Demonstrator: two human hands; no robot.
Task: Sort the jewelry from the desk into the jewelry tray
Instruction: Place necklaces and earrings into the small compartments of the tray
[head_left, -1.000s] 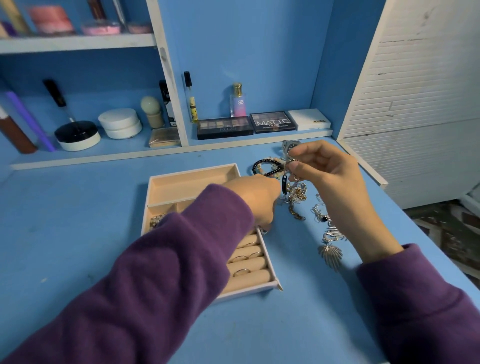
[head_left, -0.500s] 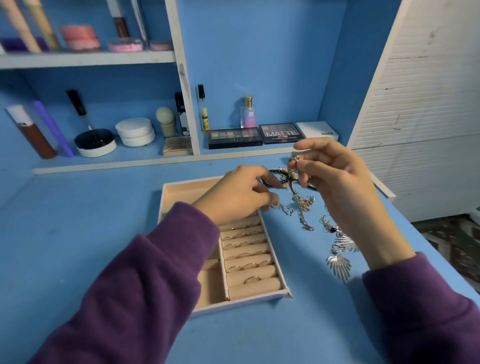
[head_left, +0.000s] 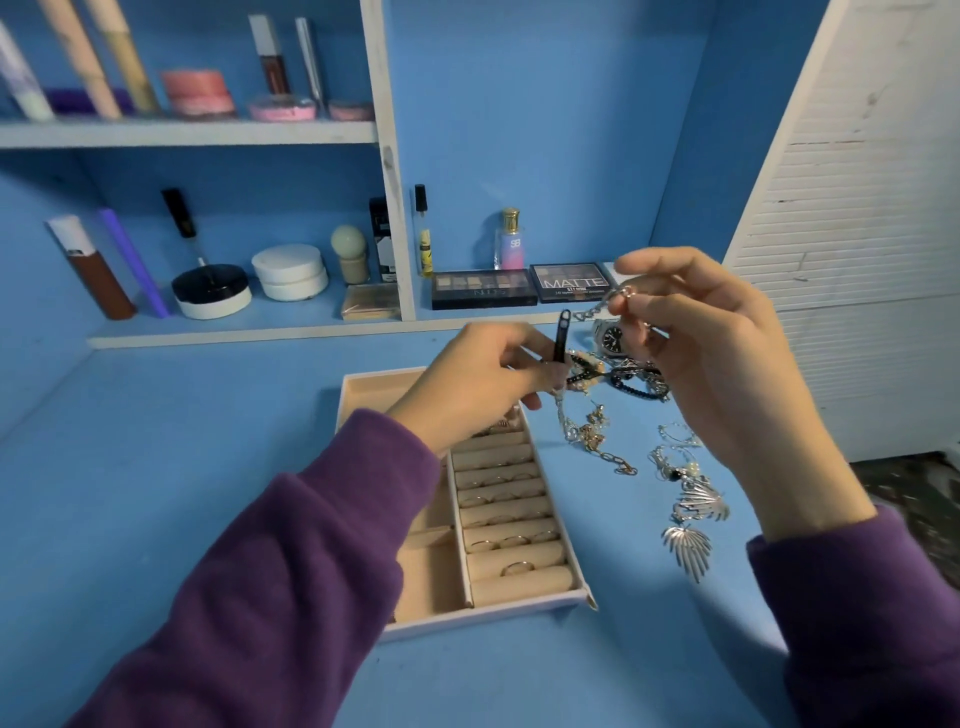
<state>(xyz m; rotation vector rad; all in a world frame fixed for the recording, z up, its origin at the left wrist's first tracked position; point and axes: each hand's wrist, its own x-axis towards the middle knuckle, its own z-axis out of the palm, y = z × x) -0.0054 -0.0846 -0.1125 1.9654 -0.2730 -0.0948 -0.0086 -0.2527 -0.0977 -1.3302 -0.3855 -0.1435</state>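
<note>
The jewelry tray (head_left: 483, 618) sits on the blue worktop (head_left: 208, 467), rings (head_left: 517, 566) in its rolls. Your left hand (head_left: 483, 384) pinches a black bar pendant (head_left: 561, 335) in its fingers. Behind, a bottle (head_left: 511, 244) reads "SB", a palette (head_left: 571, 283) "MATTE". Loose jewelry (head_left: 597, 441) lies beside the tray. Your right hand (head_left: 717, 353) pinches the pendant's silver chain (head_left: 592, 312).

Blue painted desk top (head_left: 182, 467), and sitting near its middle is a cream rectangular jewelry tray (head_left: 488, 616), long sides running front to back. Just right of the tray, a tangle of gold and silver link chains (head_left: 592, 441) sprawls on the blue. Behind that, toward the back edge, black bead bracelets (head_left: 631, 387) and a silver wristwatch with a dark dial (head_left: 610, 338). Nearer the right edge, two silver leaf-shaped earrings (head_left: 688, 548) lie flat, one just behind the other.
</note>
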